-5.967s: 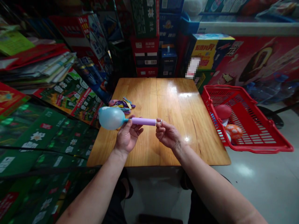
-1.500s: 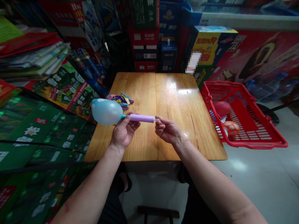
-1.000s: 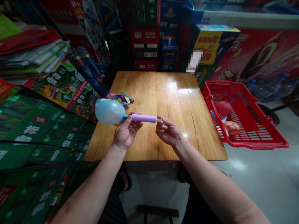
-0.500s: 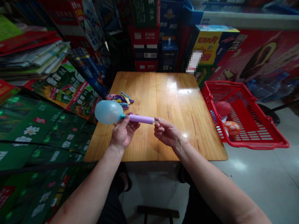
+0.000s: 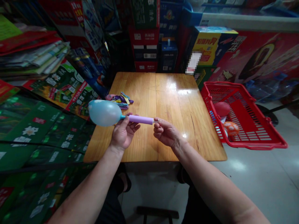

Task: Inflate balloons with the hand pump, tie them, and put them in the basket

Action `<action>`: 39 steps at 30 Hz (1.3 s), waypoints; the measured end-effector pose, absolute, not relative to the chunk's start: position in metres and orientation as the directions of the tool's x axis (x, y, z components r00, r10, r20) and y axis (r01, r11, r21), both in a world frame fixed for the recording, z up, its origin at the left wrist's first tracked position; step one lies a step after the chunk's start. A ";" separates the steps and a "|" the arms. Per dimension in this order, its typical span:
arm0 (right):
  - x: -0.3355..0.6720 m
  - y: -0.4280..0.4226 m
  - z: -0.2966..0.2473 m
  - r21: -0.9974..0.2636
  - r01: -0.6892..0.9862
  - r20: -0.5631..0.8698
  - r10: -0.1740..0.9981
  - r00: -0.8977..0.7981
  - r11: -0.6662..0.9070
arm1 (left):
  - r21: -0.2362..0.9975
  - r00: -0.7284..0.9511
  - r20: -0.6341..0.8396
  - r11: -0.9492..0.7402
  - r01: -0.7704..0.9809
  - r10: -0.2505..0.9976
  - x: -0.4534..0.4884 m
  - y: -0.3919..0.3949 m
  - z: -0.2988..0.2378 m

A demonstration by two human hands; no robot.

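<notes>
My left hand [image 5: 122, 133] is closed around the front end of a purple hand pump [image 5: 140, 119], pinching the neck of a light blue balloon [image 5: 104, 113] onto its nozzle. The balloon is partly inflated and sticks out to the left over the table's edge. My right hand [image 5: 164, 133] is closed on the pump's small handle at the right end, pushed in close to the barrel. Both hands hover above the front half of the wooden table [image 5: 168, 102].
A small heap of flat coloured balloons [image 5: 120, 100] lies on the table's left side. A red plastic basket [image 5: 243, 116] on the floor to the right holds a red balloon [image 5: 221, 109] and an orange one [image 5: 230, 128]. Stacked cartons crowd the left and back.
My right hand has pushed the pump handle in toward the barrel over the last second. The blue balloon has swelled a little and reaches further left.
</notes>
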State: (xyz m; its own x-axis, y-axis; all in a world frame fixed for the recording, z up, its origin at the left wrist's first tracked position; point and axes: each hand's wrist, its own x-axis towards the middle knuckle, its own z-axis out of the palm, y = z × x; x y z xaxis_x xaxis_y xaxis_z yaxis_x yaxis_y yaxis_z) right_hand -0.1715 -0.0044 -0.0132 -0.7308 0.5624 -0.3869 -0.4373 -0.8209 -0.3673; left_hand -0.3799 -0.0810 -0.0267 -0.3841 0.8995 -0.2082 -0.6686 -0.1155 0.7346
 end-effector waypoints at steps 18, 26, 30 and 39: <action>-0.187 -0.008 -0.023 -0.900 -0.118 -0.319 0.817 -0.480 -0.420 | 0.728 -0.449 -0.222 -0.159 -0.667 0.866 -0.390 -0.082 -0.023; -0.183 0.004 -0.041 -0.932 0.363 -0.090 0.981 -0.173 -0.021 | 0.689 -0.625 -0.264 -0.310 -0.655 0.734 -0.444 -0.080 -0.012; -0.192 -0.002 -0.052 -0.807 0.558 0.075 0.971 -0.229 0.194 | 0.684 -0.582 -0.262 -0.277 -0.675 0.770 -0.437 -0.083 -0.012; -0.192 -0.006 -0.051 -0.675 0.581 0.297 0.888 -0.350 0.454 | 0.659 -0.455 -0.220 -0.212 -0.721 0.863 -0.437 -0.099 -0.013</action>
State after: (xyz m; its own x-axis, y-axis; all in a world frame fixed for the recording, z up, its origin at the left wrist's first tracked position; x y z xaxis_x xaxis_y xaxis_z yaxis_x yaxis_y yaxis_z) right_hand -0.1925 -0.0058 -0.0508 -0.3499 0.8885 0.2970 0.5807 0.4545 -0.6754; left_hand -0.4367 -0.0986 -0.0127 -0.4546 0.8630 -0.2203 -0.7214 -0.2117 0.6594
